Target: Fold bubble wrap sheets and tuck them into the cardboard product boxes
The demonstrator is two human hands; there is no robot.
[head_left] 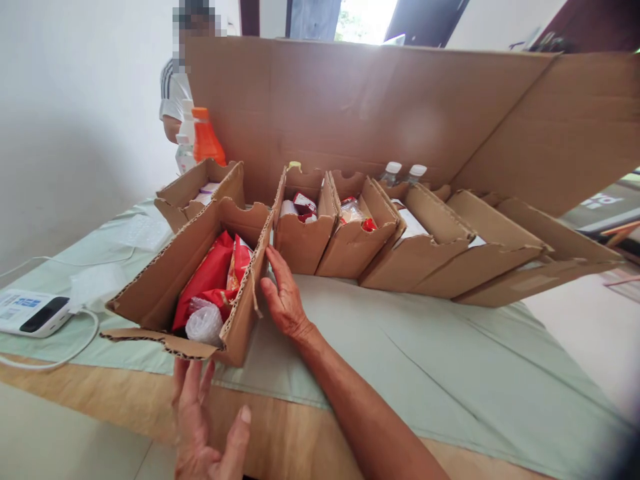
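A narrow open cardboard box (150,287) stands at the left of the table, near its front edge. Inside it lie red packets (207,277) and a roll of bubble wrap (204,321). My right hand (286,297) rests along the right side of this box, fingers extended, not wrapped round anything. Below the front wall is my left hand (205,427), thumb spread, its fingertips up at the box's lower front edge and partly hidden; I cannot tell whether they touch it.
Several cardboard boxes with goods (300,243) line the back, before a tall cardboard panel (350,107). A smaller box (175,200) and an orange bottle (207,140) sit back left. A white device (37,313) with a cable lies left. Behind the panel is a person (173,93).
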